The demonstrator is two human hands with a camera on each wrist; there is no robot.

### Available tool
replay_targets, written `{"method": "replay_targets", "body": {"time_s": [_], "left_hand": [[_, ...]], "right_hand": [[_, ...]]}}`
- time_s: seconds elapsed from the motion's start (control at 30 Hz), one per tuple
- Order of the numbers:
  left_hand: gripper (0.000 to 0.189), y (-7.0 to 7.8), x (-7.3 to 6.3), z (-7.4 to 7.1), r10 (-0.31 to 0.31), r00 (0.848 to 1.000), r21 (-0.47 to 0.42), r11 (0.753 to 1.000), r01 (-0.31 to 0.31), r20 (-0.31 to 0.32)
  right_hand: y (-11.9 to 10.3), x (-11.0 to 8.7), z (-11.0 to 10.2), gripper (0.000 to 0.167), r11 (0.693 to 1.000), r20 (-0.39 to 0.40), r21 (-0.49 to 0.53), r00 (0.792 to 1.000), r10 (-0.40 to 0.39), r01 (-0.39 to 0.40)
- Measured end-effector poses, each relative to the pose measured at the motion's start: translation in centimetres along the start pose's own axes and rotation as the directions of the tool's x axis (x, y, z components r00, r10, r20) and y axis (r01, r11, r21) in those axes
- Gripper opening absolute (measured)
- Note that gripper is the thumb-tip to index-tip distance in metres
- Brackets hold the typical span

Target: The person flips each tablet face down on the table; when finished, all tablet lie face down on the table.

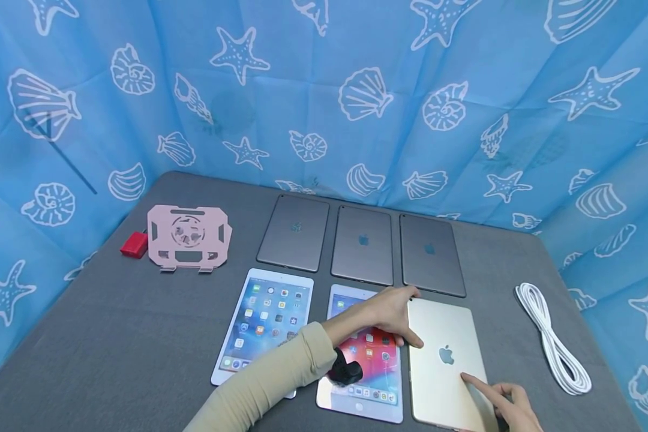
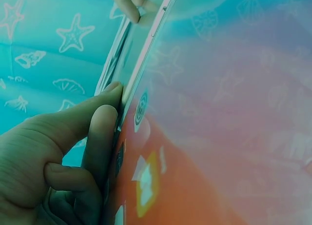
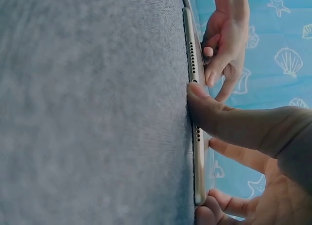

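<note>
A gold tablet lies back side up at the front right, its logo showing. My left hand touches its upper left corner, forefinger by the top edge and thumb lower down the left side. At the opposite corner, my right hand holds the tablet. The right wrist view shows the thumb pressed on its bottom edge beside the port, with fingers at the side and back. Beneath my left wrist is a white tablet with a lit red and blue screen, partly covered by the arm.
Another lit white tablet lies to the left. Behind stand in a row a dark tablet, a second dark tablet and a third. A pink stand, red adapter and coiled white cable flank them.
</note>
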State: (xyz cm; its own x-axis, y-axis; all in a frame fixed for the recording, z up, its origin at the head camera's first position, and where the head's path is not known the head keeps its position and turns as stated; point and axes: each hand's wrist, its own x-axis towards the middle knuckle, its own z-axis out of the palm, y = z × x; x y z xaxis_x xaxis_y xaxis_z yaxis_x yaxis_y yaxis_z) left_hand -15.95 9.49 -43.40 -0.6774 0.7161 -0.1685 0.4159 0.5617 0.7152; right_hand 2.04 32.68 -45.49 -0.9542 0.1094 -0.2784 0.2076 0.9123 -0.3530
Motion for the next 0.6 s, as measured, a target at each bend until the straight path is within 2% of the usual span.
{"method": "replay_targets", "body": {"time_s": [0.07,0.27,0.4,0.5,0.6], "left_hand": [[0.094,0.0,0.0,0.0,0.000,1.000,-0.014,1.000,0.000,0.005],[0.093,0.0,0.0,0.0,0.011,1.000,-0.050,0.999,-0.010,0.015],[0.090,-0.2,-0.1,0.0,0.043,0.999,-0.091,0.995,-0.040,0.024],[0.088,-0.4,-0.2,-0.2,0.085,0.996,-0.098,0.992,-0.081,0.041],[0.085,-0.7,-0.5,-0.6,0.149,0.984,-0.092,0.986,-0.140,0.093]], "right_hand": [[-0.5,-0.2,0.1,0.082,0.998,0.005,-0.011,0.998,0.058,-0.058],[-1.8,-0.4,-0.4,0.082,0.990,0.033,-0.095,0.994,0.103,-0.100],[-2.9,-0.6,-0.4,0.080,0.986,0.048,-0.122,0.992,0.119,-0.112],[-3.8,-0.8,-0.2,0.079,0.989,0.037,-0.122,0.995,0.094,-0.089],[-4.8,-1.1,0.1,0.072,0.994,0.005,-0.110,1.000,0.015,-0.014]]}}
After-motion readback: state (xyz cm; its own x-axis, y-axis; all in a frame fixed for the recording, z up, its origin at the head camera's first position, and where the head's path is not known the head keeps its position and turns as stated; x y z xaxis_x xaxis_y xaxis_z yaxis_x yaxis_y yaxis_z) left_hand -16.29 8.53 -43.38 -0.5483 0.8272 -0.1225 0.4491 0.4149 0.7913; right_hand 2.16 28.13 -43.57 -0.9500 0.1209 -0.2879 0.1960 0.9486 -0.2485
